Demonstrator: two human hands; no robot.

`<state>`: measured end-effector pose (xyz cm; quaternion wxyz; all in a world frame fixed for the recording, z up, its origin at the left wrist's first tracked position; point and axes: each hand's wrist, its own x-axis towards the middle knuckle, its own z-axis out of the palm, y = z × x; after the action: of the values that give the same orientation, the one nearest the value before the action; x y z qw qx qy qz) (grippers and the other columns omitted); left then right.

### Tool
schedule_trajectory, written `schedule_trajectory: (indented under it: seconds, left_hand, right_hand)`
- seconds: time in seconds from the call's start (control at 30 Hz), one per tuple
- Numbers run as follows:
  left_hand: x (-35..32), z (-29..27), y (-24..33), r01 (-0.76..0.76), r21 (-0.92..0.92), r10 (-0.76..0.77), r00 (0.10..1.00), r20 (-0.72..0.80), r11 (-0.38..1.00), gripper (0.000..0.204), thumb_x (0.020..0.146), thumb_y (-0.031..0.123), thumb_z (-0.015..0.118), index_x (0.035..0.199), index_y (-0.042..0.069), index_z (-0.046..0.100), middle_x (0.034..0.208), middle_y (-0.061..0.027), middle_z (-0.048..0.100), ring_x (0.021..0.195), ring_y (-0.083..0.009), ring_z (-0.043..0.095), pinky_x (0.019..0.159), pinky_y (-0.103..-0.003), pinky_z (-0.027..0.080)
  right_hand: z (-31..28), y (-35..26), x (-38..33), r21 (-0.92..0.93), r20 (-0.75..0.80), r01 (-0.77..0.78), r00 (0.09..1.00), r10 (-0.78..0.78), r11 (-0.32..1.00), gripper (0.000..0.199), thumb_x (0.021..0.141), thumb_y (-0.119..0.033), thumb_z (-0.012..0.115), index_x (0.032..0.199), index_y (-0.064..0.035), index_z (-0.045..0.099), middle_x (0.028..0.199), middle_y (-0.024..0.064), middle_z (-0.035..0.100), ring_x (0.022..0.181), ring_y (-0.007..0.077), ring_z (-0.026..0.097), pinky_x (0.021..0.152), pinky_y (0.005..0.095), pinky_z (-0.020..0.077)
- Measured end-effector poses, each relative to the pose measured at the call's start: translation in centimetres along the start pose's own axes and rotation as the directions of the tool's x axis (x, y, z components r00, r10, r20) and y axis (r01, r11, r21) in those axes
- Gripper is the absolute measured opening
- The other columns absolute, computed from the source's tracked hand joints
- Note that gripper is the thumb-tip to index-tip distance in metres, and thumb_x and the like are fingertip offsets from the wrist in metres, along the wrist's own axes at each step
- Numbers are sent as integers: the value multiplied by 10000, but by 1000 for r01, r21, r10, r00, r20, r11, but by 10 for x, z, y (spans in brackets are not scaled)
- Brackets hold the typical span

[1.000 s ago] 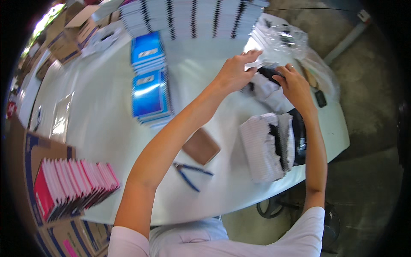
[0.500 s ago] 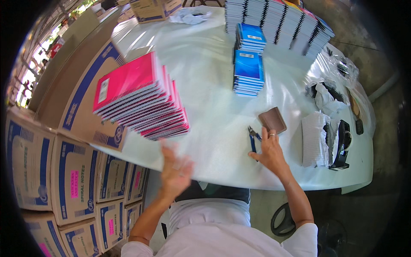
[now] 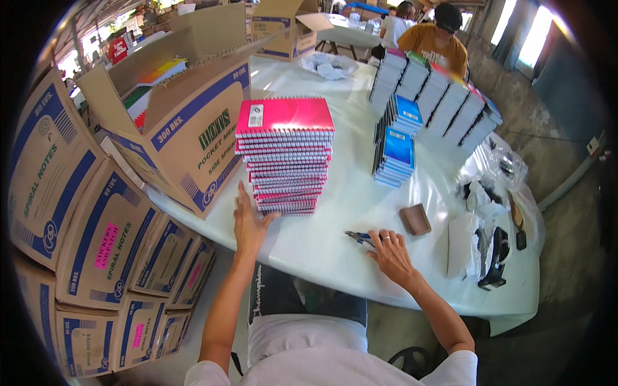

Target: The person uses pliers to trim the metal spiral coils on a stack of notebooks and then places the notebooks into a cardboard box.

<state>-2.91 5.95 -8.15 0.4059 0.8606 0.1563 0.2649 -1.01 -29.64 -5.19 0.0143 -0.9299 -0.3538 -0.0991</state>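
Left hand (image 3: 250, 224) beside pink notebook stack (image 3: 286, 154); right hand (image 3: 394, 260) over pliers (image 3: 358, 237).

L hand (image 3: 249, 222) opened out, thumb (image 3: 270, 218) off to R, R hand (image 3: 394, 259) palm down, fingers (image 3: 387, 239) bent, forearms (image 3: 226, 302) fwd

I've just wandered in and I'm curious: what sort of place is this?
Probably a notebook packing workshop: there's a tall stack of pink spiral notebooks, blue notebooks, and cardboard boxes piled beside the worktable.

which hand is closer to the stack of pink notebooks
Left. The left hand is at the lower left side of the stack of pink notebooks; the right hand is farther off to the stack's right, at the blue-handled pliers.
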Motion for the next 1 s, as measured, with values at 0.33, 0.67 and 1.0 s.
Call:
schedule_trajectory:
  seconds: [0.33, 0.67, 1.0]
  left_hand:
    - [64, -115, 189, -648, 484, 749, 662, -24, 588, 422, 870, 392, 651, 1254, 218, 640, 1496, -89, 392, 1398, -437, 271, 1103, -597, 229]
    - [105, -97, 190, -585, 353, 512, 810, 285, 730, 442, 901, 571, 508, 1177, 276, 686, 1320, -21, 592, 1314, -355, 437, 1124, -481, 284]
    - [108, -100, 188, -578, 338, 479, 811, 336, 743, 467, 895, 585, 504, 1213, 282, 664, 1335, 8, 580, 1333, -352, 412, 1131, -510, 265]
  right_hand:
    - [-243, -3, 146, -518, -294, 284, 826, -480, 807, 380, 826, -251, 673, 1162, -112, 562, 1009, 105, 548, 1000, 257, 531, 846, 373, 458]
    - [-288, -19, 203, -753, 92, 611, 465, -881, 244, 304, 781, -212, 649, 1072, -206, 563, 1052, -5, 537, 1110, 179, 488, 1086, 403, 336]
    - [-268, -24, 178, -803, 77, 502, 622, -779, 322, 315, 801, -222, 628, 1099, -134, 576, 1039, 10, 548, 1061, 177, 507, 900, 337, 420]
